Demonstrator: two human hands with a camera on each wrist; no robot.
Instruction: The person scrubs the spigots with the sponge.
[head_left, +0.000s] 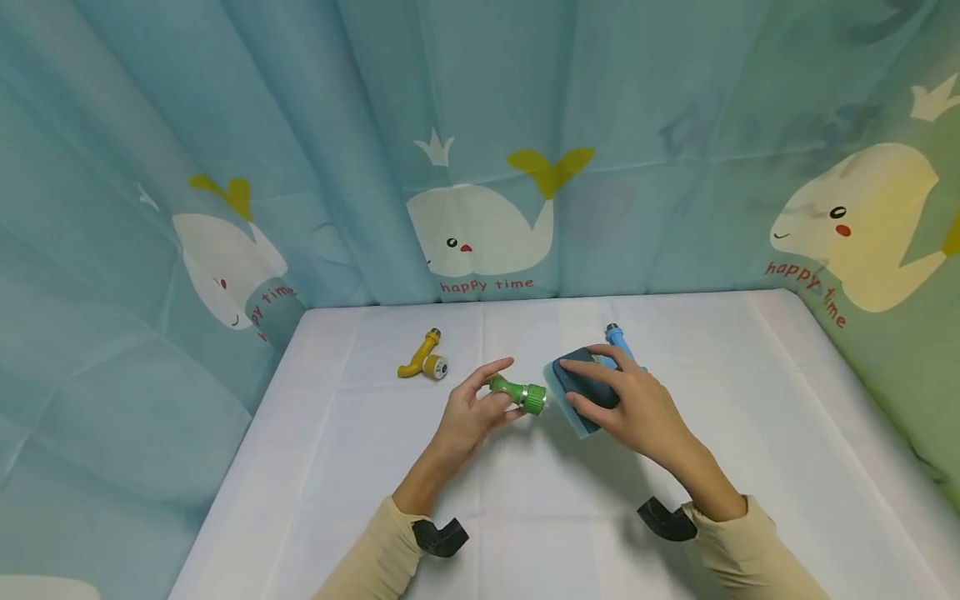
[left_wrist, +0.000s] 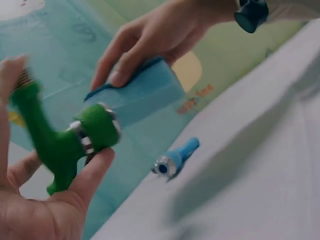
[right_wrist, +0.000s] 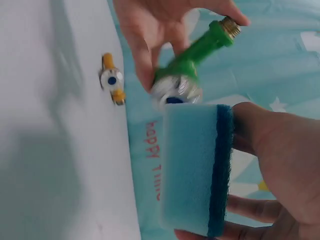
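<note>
Worktop [head_left: 525, 517]: covered with a white cloth showing faint fold creases, its far edge meeting the backdrop. Backdrop: a teal fabric curtain [head_left: 360, 125] hangs in loose folds behind and to the left; the panel on the right [head_left: 885, 350] shades to green. Curtain print: white cartoon whales [head_left: 480, 229] with yellow tails, small crowns and red lettering "happy time". Lighting: even and soft, with faint shadows on the cloth.
</note>
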